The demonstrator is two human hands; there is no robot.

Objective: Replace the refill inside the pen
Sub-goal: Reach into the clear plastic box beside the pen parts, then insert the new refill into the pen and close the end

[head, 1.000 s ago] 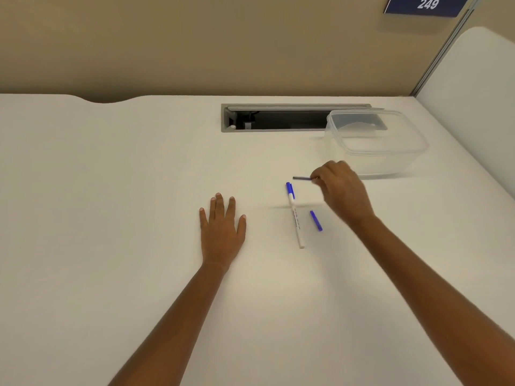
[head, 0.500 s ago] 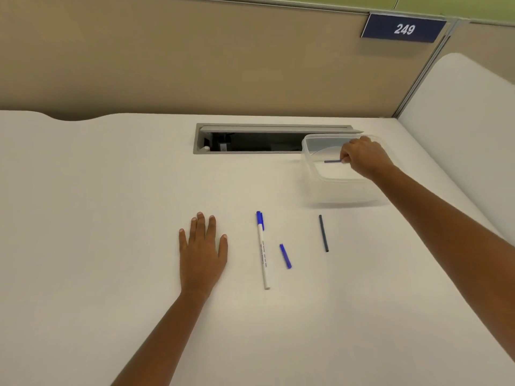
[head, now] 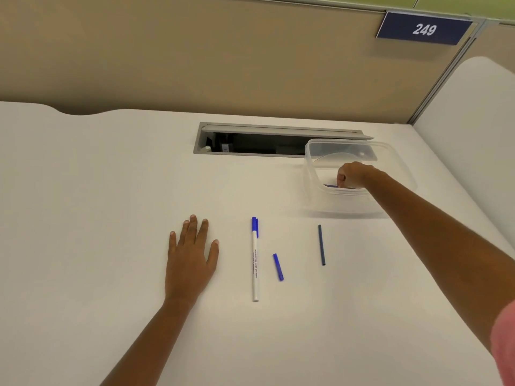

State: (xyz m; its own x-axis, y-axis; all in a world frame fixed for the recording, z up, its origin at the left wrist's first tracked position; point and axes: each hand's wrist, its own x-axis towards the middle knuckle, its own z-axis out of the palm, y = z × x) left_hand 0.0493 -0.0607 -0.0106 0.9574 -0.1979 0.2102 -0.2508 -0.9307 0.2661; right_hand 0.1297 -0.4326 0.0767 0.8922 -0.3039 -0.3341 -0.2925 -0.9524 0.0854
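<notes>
A white pen barrel with a blue cap [head: 255,263] lies lengthwise on the white desk [head: 111,190]. Just right of it rests a small blue end plug [head: 278,267]. Further right lies a dark refill [head: 321,244]. My left hand [head: 191,259] presses flat on the desk, left of the pen, holding nothing. My right hand [head: 352,175] reaches down into a clear plastic container [head: 312,174], fingers pinched on a thin dark blue refill [head: 331,186] near the container's floor.
An open cable tray slot [head: 259,144] is set into the desk behind the pen parts. A beige partition with a sign reading 249 [head: 423,29] stands behind the desk. A white side panel [head: 468,135] rises at the right.
My right hand carried the thin refill from above the pen to the container and lowered it inside. The left hand stayed flat. The camera tilted up.
</notes>
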